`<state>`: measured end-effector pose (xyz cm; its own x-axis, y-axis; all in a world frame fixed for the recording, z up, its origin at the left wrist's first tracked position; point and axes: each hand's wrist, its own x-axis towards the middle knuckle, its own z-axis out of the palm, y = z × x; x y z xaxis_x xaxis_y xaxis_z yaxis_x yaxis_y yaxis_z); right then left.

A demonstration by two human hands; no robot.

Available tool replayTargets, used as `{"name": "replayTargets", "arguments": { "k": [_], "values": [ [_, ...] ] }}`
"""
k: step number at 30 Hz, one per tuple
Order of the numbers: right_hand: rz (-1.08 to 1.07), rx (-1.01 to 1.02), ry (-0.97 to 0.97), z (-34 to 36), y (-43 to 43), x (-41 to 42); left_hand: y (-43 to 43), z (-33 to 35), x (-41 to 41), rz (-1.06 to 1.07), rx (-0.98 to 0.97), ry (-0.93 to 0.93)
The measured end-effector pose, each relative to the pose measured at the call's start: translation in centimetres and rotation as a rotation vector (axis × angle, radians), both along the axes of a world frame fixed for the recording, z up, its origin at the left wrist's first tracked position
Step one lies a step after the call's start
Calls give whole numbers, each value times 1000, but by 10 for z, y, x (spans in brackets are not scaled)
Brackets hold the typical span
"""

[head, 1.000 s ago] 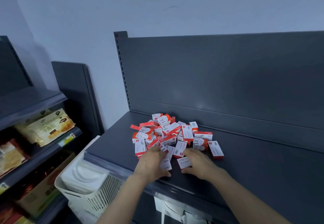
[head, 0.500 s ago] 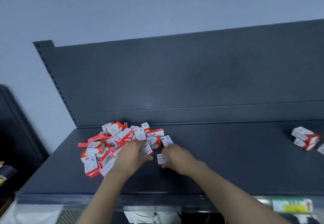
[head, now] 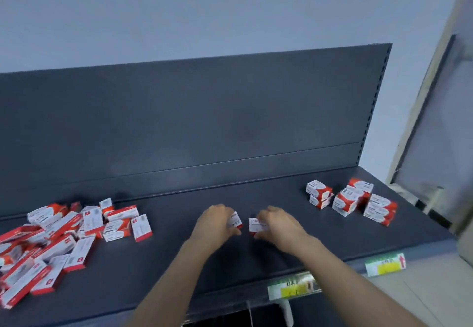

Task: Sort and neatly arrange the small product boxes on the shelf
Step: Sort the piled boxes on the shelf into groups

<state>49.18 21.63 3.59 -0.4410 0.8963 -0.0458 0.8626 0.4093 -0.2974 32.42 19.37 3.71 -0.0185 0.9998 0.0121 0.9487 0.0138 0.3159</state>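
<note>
progress: early, by my judgement. a small group of stacked boxes (head: 350, 200) stands well to the right of the right hand (head: 279, 226), toward the back of the shelf (head: 179, 270). the stacks are low and a little uneven. the far larger share, a loose heap of boxes (head: 58, 234), lies well to the left of the left hand (head: 215, 224), tumbled at all angles and unsorted. most of the work is left.

hands: both are over the bare middle of the shelf, close together but not touching. the left hand is curled, fingers and thumb pinching one small box (head: 236, 220) that shows at its right side. the right hand is likewise curled, pinching a second box (head: 256, 225) at its left side. the two boxes sit just beside each other with a narrow gap between. whether either box rests on the shelf cannot be told. price labels (head: 385, 264) hang on the shelf's front edge, nearer the camera than the right hand.
</note>
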Motion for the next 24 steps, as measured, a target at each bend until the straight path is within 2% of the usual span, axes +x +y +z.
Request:
{"name": "replayTargets", "arguments": {
  "k": [6, 13, 24],
  "values": [
    [-2, -31, -37, -9, 14, 53, 12, -15, 54, 23, -104, 18],
    [53, -40, -45, -20, 21, 70, 19, -25, 75, 48, -218, 107],
    [82, -21, -69, -36, 37, 73, 15, -19, 79, 12, -239, 112]
  ]
}}
